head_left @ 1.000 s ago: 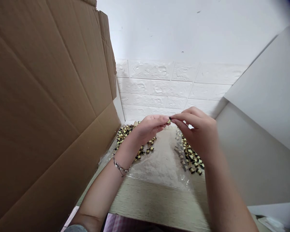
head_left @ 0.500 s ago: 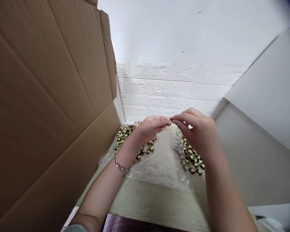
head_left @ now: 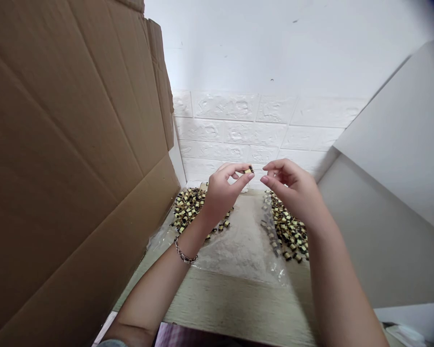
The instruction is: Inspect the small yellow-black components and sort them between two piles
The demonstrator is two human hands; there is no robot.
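Observation:
Between the thumb and forefinger of my left hand (head_left: 224,185) is a small transformer (head_left: 248,170), yellow-wrapped with a black base and short pins. My right hand (head_left: 291,185) is just to the right of it, apart from it, thumb and fingertips separated with nothing visible between them. Below my left hand, partly hidden by the wrist, lies a pile of similar transformers (head_left: 188,207). A second pile (head_left: 289,229) lies below my right hand, partly covered by that hand and forearm.
A clear plastic bag (head_left: 235,255) lies flat on the pale wooden table (head_left: 231,299), partly over the right pile's edge. A tall cardboard sheet (head_left: 75,168) walls the left side. A white brick-patterned wall (head_left: 235,130) stands behind, and a grey-white panel (head_left: 390,231) on the right.
My hands have moved apart; the right fingers have let go near the transformer and spread. The left hand has lifted slightly and turned, showing the transformer's pins pointing right.

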